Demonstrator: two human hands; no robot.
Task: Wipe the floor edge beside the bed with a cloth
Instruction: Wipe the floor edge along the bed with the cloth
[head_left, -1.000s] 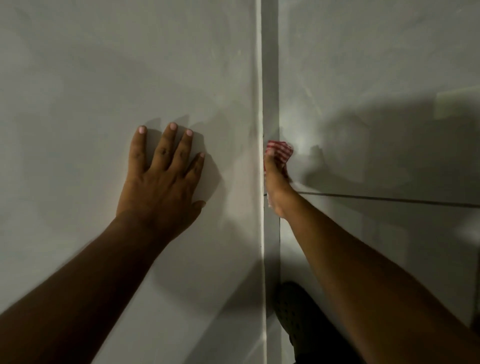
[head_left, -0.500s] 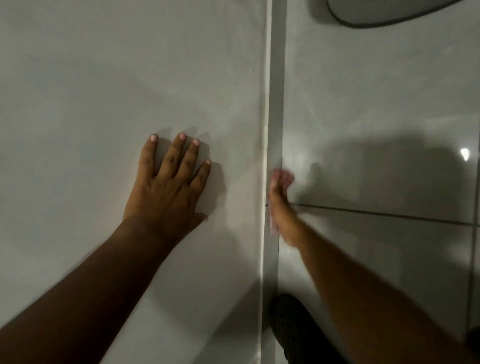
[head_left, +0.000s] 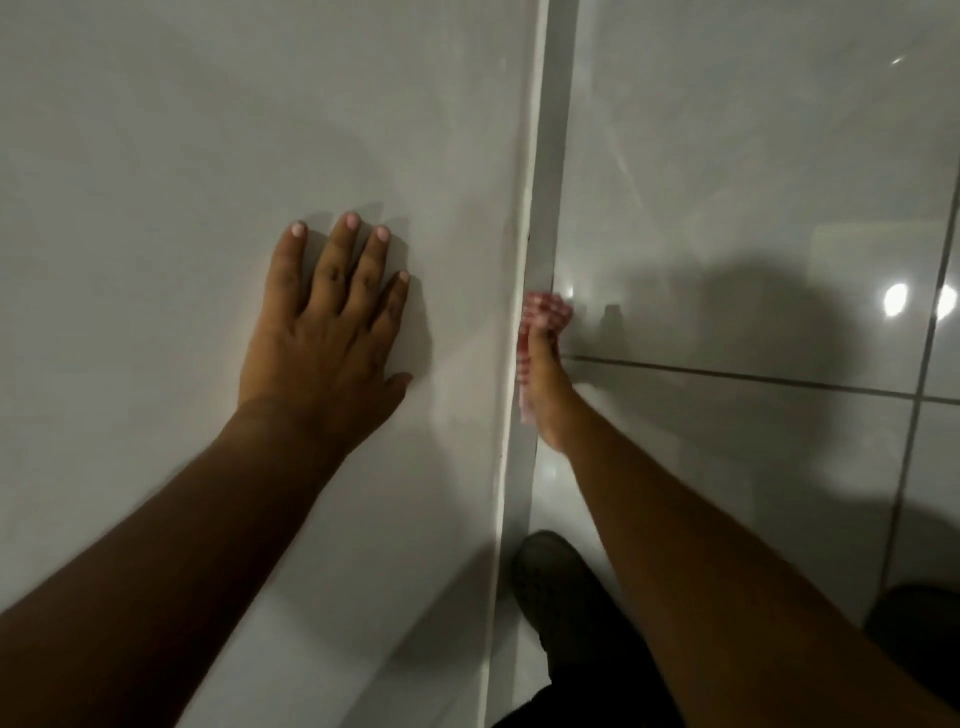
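Observation:
The pale bed surface (head_left: 182, 156) fills the left half of the head view. My left hand (head_left: 322, 332) lies flat on it, palm down and fingers spread. The bed's edge (head_left: 522, 208) runs top to bottom through the middle, with a narrow strip of floor edge (head_left: 558, 156) right beside it. My right hand (head_left: 545, 384) reaches down along that strip and grips a red-and-white checked cloth (head_left: 545, 309), pressed against the floor edge at the bed's side. Most of the cloth is hidden under the hand.
Glossy grey floor tiles (head_left: 753, 208) with dark grout lines cover the right half, with light glints at the far right. My dark-clothed knee (head_left: 561, 587) rests on the floor at the bottom centre, close to the bed's edge.
My right hand has slid the cloth slightly back and forth along the floor edge. The view has shifted, and my left hand stays flat on the bed.

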